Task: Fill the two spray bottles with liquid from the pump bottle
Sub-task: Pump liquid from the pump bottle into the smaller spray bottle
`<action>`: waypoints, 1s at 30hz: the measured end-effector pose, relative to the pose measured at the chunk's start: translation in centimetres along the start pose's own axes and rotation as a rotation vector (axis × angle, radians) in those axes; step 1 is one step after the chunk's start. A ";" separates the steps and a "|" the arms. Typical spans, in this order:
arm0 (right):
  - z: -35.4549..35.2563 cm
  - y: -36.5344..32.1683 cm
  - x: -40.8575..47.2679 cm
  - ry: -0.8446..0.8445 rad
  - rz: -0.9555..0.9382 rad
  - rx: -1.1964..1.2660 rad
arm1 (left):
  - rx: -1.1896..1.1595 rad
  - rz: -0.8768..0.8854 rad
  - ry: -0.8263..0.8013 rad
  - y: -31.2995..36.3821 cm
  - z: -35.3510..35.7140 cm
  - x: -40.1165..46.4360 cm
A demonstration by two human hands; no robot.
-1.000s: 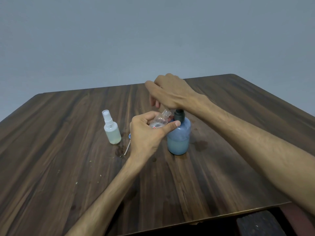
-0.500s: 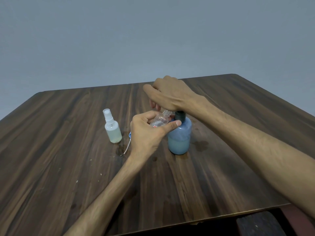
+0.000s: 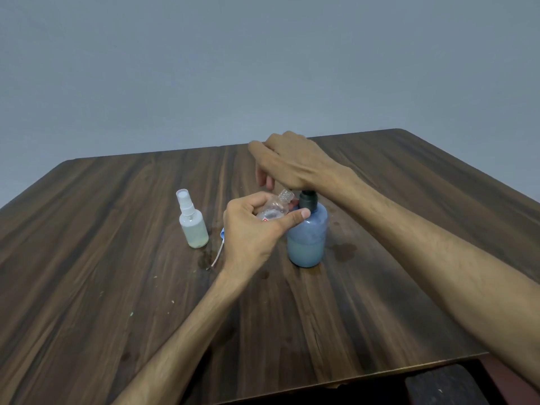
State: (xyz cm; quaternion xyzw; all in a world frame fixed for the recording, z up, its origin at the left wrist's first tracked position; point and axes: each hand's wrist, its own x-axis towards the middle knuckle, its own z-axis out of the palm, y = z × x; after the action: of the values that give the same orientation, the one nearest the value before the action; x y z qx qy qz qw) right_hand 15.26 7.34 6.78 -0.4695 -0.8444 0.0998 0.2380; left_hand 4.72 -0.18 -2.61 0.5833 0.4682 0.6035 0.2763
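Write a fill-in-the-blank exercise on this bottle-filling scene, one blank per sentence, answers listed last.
1. The left hand holds a small clear bottle that is ____ toward the pump bottle.
2. The right hand rests on top of the ____ bottle.
3. The capped spray bottle stands upright on the ____.
4. The removed sprayer head lies between the capped spray bottle and the ____ hand.

Answers: tilted; pump; table; left

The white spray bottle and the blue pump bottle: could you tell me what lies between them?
In the head view, the left hand gripping a small clear bottle, plus a loose sprayer with its tube on the table.
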 end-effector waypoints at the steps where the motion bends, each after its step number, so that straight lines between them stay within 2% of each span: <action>1: 0.3 0.0 0.0 -0.021 0.004 -0.030 | 0.001 0.000 0.007 0.0 0.0 0.0; 6: -0.5 0.1 0.1 0.003 0.019 0.084 | -0.015 -0.013 -0.010 0.1 -0.1 0.0; 11: 0.5 0.2 -0.1 -0.038 0.025 0.005 | 0.000 0.008 0.003 0.0 -0.1 0.0; 16: -0.3 0.1 0.1 0.031 0.010 0.078 | -0.002 0.016 -0.019 0.0 -0.1 0.0; 20: 0.3 0.0 -0.2 -0.015 -0.001 0.005 | 0.020 0.018 0.007 -0.1 -0.1 0.0; 24: -0.4 0.2 0.1 0.058 -0.024 0.093 | 0.001 0.002 -0.014 -0.1 0.0 0.0; 28: 0.3 0.0 -0.2 -0.036 -0.013 -0.007 | 0.015 0.000 0.010 -0.2 0.2 0.0; 30: -0.1 0.1 -0.3 -0.045 -0.007 0.026 | 0.017 -0.005 0.007 -0.2 0.1 0.0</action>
State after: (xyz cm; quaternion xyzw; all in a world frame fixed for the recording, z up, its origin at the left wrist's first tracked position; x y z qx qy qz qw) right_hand 15.49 7.10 6.69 -0.4609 -0.8499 0.1203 0.2253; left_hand 4.80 -0.13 -2.79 0.5822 0.4756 0.6011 0.2713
